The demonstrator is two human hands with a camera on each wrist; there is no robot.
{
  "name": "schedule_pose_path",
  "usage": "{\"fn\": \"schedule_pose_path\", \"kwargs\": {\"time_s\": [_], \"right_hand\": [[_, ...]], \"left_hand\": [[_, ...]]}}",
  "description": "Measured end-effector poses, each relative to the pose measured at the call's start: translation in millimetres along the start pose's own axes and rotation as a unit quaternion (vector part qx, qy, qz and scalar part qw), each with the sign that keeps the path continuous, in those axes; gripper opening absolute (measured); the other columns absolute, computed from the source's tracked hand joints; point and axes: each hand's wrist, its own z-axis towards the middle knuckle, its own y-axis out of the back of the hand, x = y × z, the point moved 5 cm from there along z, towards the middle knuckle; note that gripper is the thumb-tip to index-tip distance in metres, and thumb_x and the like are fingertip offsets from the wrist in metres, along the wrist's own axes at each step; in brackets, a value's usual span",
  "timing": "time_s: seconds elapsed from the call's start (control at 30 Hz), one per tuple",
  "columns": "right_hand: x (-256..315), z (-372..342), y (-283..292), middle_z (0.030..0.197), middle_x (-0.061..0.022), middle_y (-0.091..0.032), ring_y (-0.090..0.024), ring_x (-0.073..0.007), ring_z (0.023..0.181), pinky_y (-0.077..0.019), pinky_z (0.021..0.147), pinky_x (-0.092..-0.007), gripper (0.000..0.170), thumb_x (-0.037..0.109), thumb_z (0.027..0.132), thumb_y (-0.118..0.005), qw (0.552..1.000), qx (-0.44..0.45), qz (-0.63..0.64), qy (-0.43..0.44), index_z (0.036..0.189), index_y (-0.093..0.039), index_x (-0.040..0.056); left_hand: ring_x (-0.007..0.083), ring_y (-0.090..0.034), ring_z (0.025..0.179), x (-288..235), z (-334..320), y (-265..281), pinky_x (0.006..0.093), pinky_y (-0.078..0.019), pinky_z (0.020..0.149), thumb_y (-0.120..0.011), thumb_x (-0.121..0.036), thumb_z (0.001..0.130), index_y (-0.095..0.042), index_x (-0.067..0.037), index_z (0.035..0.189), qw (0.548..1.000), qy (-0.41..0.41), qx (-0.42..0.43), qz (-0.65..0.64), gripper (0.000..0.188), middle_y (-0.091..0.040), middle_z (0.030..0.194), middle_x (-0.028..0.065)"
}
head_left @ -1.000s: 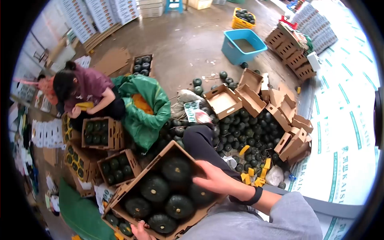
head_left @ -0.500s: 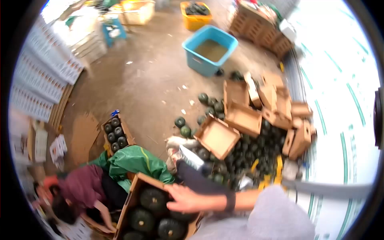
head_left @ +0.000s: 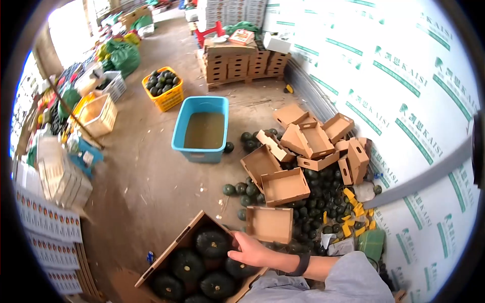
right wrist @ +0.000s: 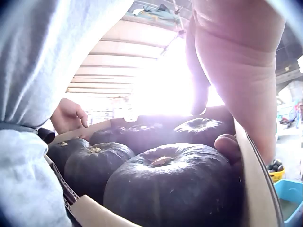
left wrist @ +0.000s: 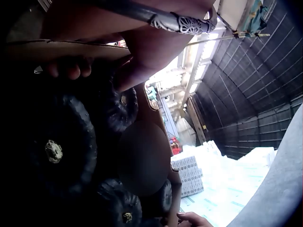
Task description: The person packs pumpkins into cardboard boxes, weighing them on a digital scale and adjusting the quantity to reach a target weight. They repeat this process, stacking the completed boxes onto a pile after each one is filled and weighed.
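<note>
**Filled carton swings round with the wearer, both hands on its walls**

Change: over the last second the view turns from the seated person and the packed cartons beside them to the open floor. The seated person is now out of the head view, and the blue tub (head_left: 199, 155) sits mid-view. The carton (head_left: 169, 250) comes round with the body, held as before.

Right hand (head_left: 245, 250): closed round the carton's right wall near the far corner, fingertips showing on the inner side. Left hand (right wrist: 68, 115): fingers bent over the opposite wall; out of the head view, seen from both wrists.

Contents: dark squashes with pale stem scars, packed close. One (head_left: 212, 242) lies by the far corner, another (head_left: 240, 268) against the right wall just below the right hand. The near edge is cut off by the frame, so no full count. The carton looks slightly tilted; its underside is hidden.

Surroundings: cardboard trays (head_left: 285, 187) lie on and beside a heap of loose squashes (head_left: 316, 204), past the right hand. A yellow basket (head_left: 173, 99) stands beyond the tub.

Reading (judgement): the load is being carried, not packed, and a level hold matters, since the squashes sit unlidded.
</note>
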Motion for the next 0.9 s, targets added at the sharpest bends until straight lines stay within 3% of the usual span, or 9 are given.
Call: {"fn": "schedule_pose_path", "kwargs": {"time_s": [0.07, 0.17, 0.2, 0.23, 0.27, 0.33, 0.47, 0.7, 0.9], "right_hand": [[5.5, 31.4, 9.9, 0.102, -0.0229, -0.056, -0.057, -0.0351, 0.093, -0.0466, 0.081, -0.0417, 0.049, 0.028, 0.079, -0.065, 0.998, -0.061, 0.021, 0.011, 0.109, -0.046, -0.0051], [12.8, 83.5, 13.9, 0.099, -0.0220, -0.057, -0.058, -0.0343, 0.091, -0.0469, 0.078, -0.0414, 0.047, 0.027, 0.078, -0.066, 0.992, -0.113, 0.049, 0.014, 0.107, -0.047, -0.0045], [20.3, 106.5, 21.2, 0.098, -0.0216, -0.057, -0.058, -0.0340, 0.090, -0.0472, 0.076, -0.0412, 0.047, 0.027, 0.078, -0.067, 0.988, -0.140, 0.055, 0.026, 0.107, -0.047, -0.0042], [27.2, 126.1, 23.9, 0.094, -0.0204, -0.057, -0.058, -0.0330, 0.087, -0.0471, 0.073, -0.0405, 0.044, 0.025, 0.078, -0.067, 0.986, -0.148, 0.073, -0.004, 0.104, -0.047, -0.0037], [41.9, 147.2, 31.1, 0.091, -0.0186, -0.056, -0.058, -0.0303, 0.084, -0.0465, 0.070, -0.0390, 0.041, 0.024, 0.079, -0.067, 0.979, -0.168, 0.118, -0.005, 0.102, -0.047, -0.0030], [54.7, 184.4, 35.8, 0.088, -0.0165, -0.054, -0.055, -0.0271, 0.079, -0.0459, 0.069, -0.0373, 0.039, 0.023, 0.079, -0.067, 0.970, -0.221, 0.099, -0.016, 0.102, -0.047, -0.0021], [61.1, 214.9, 50.6, 0.099, -0.0104, -0.051, -0.050, -0.0178, 0.081, -0.0467, 0.070, -0.0324, 0.058, 0.019, 0.081, -0.067, 0.959, -0.202, 0.189, -0.058, 0.127, -0.040, -0.0008], [44.9, 271.7, 91.1, 0.102, -0.0098, -0.050, -0.049, -0.0171, 0.082, -0.0480, 0.074, -0.0310, 0.063, 0.020, 0.081, -0.067, 0.918, -0.287, 0.232, -0.146, 0.133, -0.037, 0.0005], [23.5, 335.9, 198.0, 0.100, -0.0092, -0.049, -0.049, -0.0166, 0.081, -0.0474, 0.074, -0.0313, 0.062, 0.018, 0.081, -0.067, 0.907, -0.324, 0.240, -0.124, 0.133, -0.037, 0.0006]], "left_hand": [[0.0186, -0.050, 0.074, -44.0, 41.9, -25.0, 0.0329, -0.0455, 0.065, -0.064, -0.012, 0.078, -0.057, 0.002, 0.105, 0.995, 0.040, -0.002, -0.092, 0.031, -0.057, 0.089, 0.0102], [0.0174, -0.052, 0.077, -83.5, 123.2, -56.8, 0.0302, -0.0460, 0.067, -0.064, -0.014, 0.079, -0.043, 0.004, 0.132, 0.997, 0.031, 0.047, -0.053, 0.060, -0.059, 0.092, 0.0093], [0.0182, -0.054, 0.076, -92.7, 152.2, -67.0, 0.0302, -0.0466, 0.066, -0.063, -0.014, 0.079, -0.048, 0.001, 0.126, 0.998, 0.017, 0.001, -0.069, 0.052, -0.060, 0.092, 0.0080], [0.0107, -0.046, 0.064, -95.5, 199.9, -78.9, 0.0241, -0.0402, 0.057, -0.054, -0.002, 0.076, -0.049, -0.002, 0.107, 0.989, -0.039, 0.076, -0.122, 0.032, -0.053, 0.076, 0.0012], [0.0111, -0.047, 0.064, -127.2, 231.5, -94.9, 0.0240, -0.0400, 0.057, -0.052, 0.000, 0.077, -0.050, -0.002, 0.099, 0.986, -0.087, 0.117, -0.081, 0.022, -0.052, 0.073, 0.0019], [0.0107, -0.047, 0.064, -187.4, 269.9, -126.3, 0.0230, -0.0392, 0.059, -0.050, 0.001, 0.078, -0.050, -0.004, 0.094, 0.980, -0.072, 0.127, -0.138, 0.017, -0.053, 0.074, 0.0022], [0.0075, -0.045, 0.068, -247.0, 340.3, -167.1, 0.0211, -0.0371, 0.061, -0.050, 0.003, 0.077, -0.051, -0.004, 0.106, 0.972, -0.069, 0.214, -0.065, 0.029, -0.052, 0.079, 0.0001], [0.0098, -0.047, 0.067, -318.4, 404.5, -287.2, 0.0225, -0.0378, 0.060, -0.051, 0.002, 0.078, -0.051, 0.000, 0.109, 0.948, -0.068, 0.309, 0.020, 0.030, -0.052, 0.079, 0.0021], [0.0098, -0.047, 0.067, -377.9, 424.5, -423.5, 0.0221, -0.0384, 0.061, -0.051, 0.001, 0.078, -0.051, 0.000, 0.108, 0.942, -0.077, 0.327, 0.017, 0.030, -0.052, 0.080, 0.0021]]}}
